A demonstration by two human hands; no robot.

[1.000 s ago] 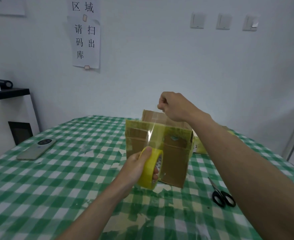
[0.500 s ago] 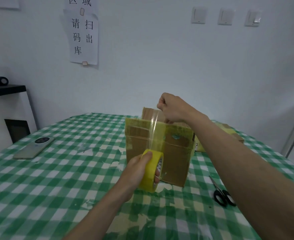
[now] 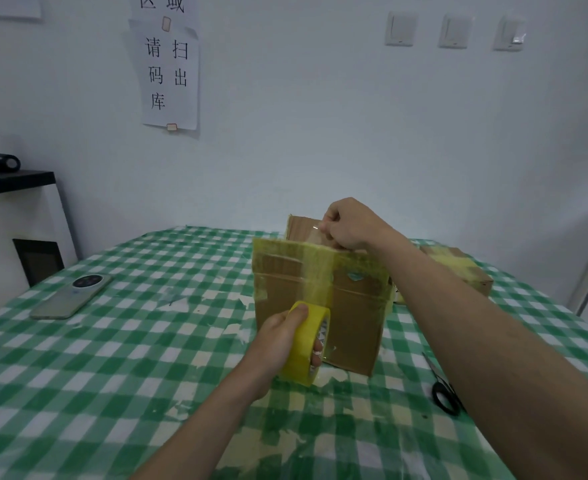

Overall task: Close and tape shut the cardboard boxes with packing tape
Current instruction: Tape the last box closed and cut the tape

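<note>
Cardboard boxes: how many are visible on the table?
2. One box stands mid-table between the hands; a second box lies behind the right forearm, partly hidden. More could be concealed.

A white wall (image 3: 320,133) carries a paper sign (image 3: 169,74) and three switches (image 3: 453,31); a white cabinet (image 3: 19,216) stands at left

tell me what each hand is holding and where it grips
Left hand holds the tape roll, thumb on the outer band, fingers through the core. Right hand pinches the tape strip's free end.

Matt brown cardboard box (image 3: 351,317), glossy translucent yellow plastic tape (image 3: 304,344), checked cloth tablecloth (image 3: 112,358).
</note>
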